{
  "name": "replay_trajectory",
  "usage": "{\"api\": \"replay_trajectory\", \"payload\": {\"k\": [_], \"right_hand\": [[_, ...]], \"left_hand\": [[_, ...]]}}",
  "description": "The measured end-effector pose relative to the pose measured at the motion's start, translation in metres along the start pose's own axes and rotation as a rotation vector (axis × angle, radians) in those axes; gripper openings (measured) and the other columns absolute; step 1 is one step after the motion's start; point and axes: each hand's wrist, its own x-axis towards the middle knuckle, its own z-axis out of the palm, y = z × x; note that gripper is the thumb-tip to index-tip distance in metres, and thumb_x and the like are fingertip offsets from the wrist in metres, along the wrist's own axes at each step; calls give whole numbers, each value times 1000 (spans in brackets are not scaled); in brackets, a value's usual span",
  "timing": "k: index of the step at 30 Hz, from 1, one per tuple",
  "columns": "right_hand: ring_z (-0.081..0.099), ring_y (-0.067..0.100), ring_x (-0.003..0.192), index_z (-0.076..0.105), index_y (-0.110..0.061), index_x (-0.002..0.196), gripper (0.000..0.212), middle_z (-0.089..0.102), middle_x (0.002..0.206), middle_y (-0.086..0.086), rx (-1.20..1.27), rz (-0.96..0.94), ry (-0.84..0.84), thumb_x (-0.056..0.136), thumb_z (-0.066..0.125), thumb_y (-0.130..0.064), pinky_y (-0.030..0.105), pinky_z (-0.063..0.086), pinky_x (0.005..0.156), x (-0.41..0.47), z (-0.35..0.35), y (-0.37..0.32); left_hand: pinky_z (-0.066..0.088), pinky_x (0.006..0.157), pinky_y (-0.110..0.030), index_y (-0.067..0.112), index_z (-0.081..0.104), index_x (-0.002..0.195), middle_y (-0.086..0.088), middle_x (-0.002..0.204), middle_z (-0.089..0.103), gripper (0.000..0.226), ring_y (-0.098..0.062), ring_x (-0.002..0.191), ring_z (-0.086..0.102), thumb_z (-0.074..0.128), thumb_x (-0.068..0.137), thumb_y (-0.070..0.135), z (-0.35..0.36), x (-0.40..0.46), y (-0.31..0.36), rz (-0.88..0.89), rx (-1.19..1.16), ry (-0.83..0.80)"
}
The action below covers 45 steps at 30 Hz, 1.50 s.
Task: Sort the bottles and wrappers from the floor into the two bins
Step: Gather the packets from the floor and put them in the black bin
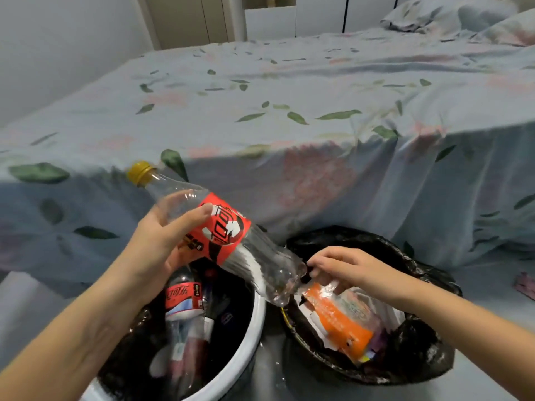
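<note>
My left hand (162,244) grips an empty clear bottle (260,261) with a yellow cap and a red label, held slanted above the left bin. That white bin (254,337), lined in black, holds several bottles, one with a red label (183,299). My right hand (347,269) reaches over the right bin, its fingers pinched on the top of an orange and clear wrapper (338,316). The right bin (419,342) is lined with a black bag and holds wrappers and white paper.
A bed with a pale blue floral sheet (289,125) stands right behind both bins, its sheet hanging to the floor. A pinkish wrapper (525,285) lies on the grey floor at the right edge. White cupboards stand beyond the bed.
</note>
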Motion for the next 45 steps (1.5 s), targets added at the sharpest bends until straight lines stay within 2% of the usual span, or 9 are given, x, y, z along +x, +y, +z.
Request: {"api": "replay_trajectory", "payload": {"k": [5, 11, 14, 18, 24, 31, 37, 40, 45], "right_hand": [[65, 5, 80, 69, -29, 98, 16, 72, 90, -6, -56, 70, 27, 84, 65, -36, 27, 54, 74, -11, -5, 23], [65, 7, 69, 68, -26, 95, 11, 70, 88, 0, -258, 165, 75, 85, 68, -21, 21, 53, 62, 0, -1, 44], [65, 8, 71, 67, -25, 93, 8, 70, 86, -2, -375, 163, 65, 86, 67, -21, 15, 48, 60, 2, 3, 48], [64, 3, 77, 68, -27, 91, 5, 70, 85, -7, -480, 118, 47, 88, 64, -28, 17, 51, 72, -1, 7, 43], [63, 2, 77, 69, -25, 93, 23, 71, 88, -7, -494, 117, 35, 91, 55, -43, 14, 47, 69, -6, 7, 36], [63, 3, 89, 69, -23, 98, 27, 69, 94, -9, -512, 103, 41, 89, 56, -45, 22, 52, 84, -8, -6, 34], [60, 0, 75, 69, -25, 95, 26, 69, 85, -12, -704, 11, 139, 89, 56, -47, 16, 46, 69, -17, -37, 34], [60, 11, 86, 68, -24, 92, 23, 68, 90, -7, -876, -76, 287, 88, 56, -43, 31, 49, 78, -27, -78, 36], [61, 18, 93, 70, -20, 92, 21, 71, 96, -3, -851, -13, 655, 86, 58, -37, 36, 49, 82, -57, -177, 75]], "left_hand": [[54, 54, -23, 33, 58, 103, 8, 77, 74, 70, -7, 64, 67, 82, 38, 45, -46, -8, 10, 63, 159, 144], [54, 55, -28, 23, 56, 116, -6, 100, 73, 83, -13, 81, 72, 87, 44, 51, -74, -9, -17, -136, 452, 138], [55, 55, -25, 20, 61, 109, -4, 93, 74, 60, -7, 76, 70, 85, 60, 46, -67, -2, -34, -174, 608, 77], [53, 81, -31, 28, 55, 108, 14, 100, 66, 78, -8, 92, 65, 81, 45, 67, -52, 8, -60, -133, 913, 91], [52, 88, -37, 27, 53, 126, 5, 124, 50, 64, -14, 109, 56, 72, 69, 48, -39, 3, -88, -98, 1432, -4], [49, 81, -32, 31, 62, 108, 9, 106, 54, 31, -13, 95, 58, 63, 80, 45, 0, 8, -48, 167, 1371, -2], [49, 82, -33, 29, 61, 110, 9, 105, 52, 30, -14, 99, 56, 57, 86, 45, 101, 30, -24, 423, 1395, -320], [49, 84, -33, 30, 63, 107, 8, 105, 56, 29, -15, 99, 57, 57, 84, 46, 158, 42, -23, 507, 1415, -462], [48, 80, -30, 31, 68, 91, 9, 91, 60, 27, -13, 84, 57, 58, 76, 51, 255, 51, -13, 628, 1350, -604]]}}
